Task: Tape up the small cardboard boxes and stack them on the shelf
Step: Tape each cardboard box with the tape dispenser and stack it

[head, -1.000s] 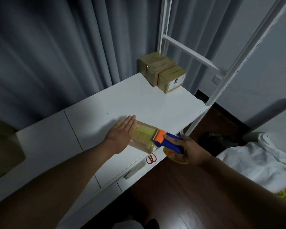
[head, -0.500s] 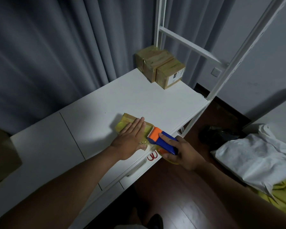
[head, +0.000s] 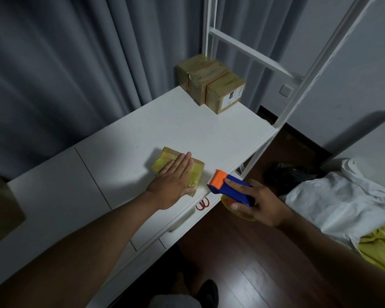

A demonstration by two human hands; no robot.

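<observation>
Left hand (head: 174, 180) laid flat, fingers straight and together, pressing down on a small cardboard box (head: 178, 170) on the white tabletop (head: 125, 165). Box low and rectangular, brown card wrapped in glossy yellowish tape that catches the light; far corner and right end showing past the fingers, near edge under the heel of the palm. Right hand (head: 257, 204) curled round a tape dispenser (head: 229, 190), thumb below and fingers over the blue plastic handle, blocky orange head pointing back toward the box. Yellowish roll of tape (head: 233, 207) partly seen under the handle, in the palm.

Compared with half a second ago: dispenser head was touching the right end of the box beside the left fingertips; now lifted clear, a strip of bare white top between head and box. Left hand flat on the box in both. Whether the tape has been cut cannot be told.

Well beyond the left hand's fingertips, at the far end of the surface, two taped boxes (head: 211, 82) side by side and touching, squarish, dull brown, the right one bearing a white label. White metal shelf frame (head: 302, 85) rising behind and to the right of them. Red scissor handles (head: 202, 204) poking out below the front edge, between the two hands. Grey pleated curtain (head: 76, 63) behind; crumpled white cloth (head: 342, 196) on the dark wood floor beyond the right hand
</observation>
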